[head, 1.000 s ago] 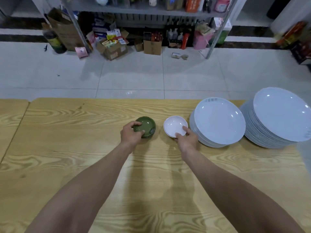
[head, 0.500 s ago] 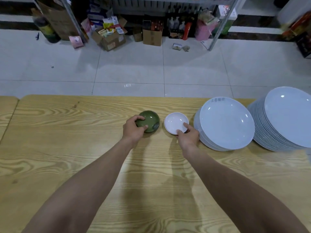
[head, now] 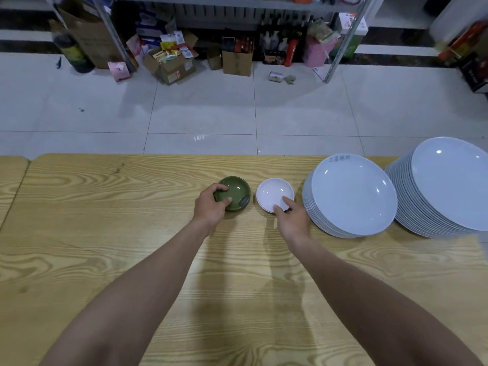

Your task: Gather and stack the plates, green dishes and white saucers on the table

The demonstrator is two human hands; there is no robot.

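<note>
The green dish (head: 235, 192) sits mid-table, round, glossy, deep-walled; the left hand (head: 211, 204) curls fingers and thumb round its near-left rim. Just right of it, not touching, lies the saucer (head: 274, 194), white, shallow, smooth; the right hand (head: 291, 219) pinches its near-right edge, forefinger inside, thumb at the rim; each piece lies ahead of its own hand. Further right stand a plate stack (head: 353, 196) and a second stack (head: 449, 186), pale, on the grained wooden table (head: 105, 233).

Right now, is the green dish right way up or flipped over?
Right way up: the green dish shows its hollow inside, and the left hand grips its near rim.
</note>
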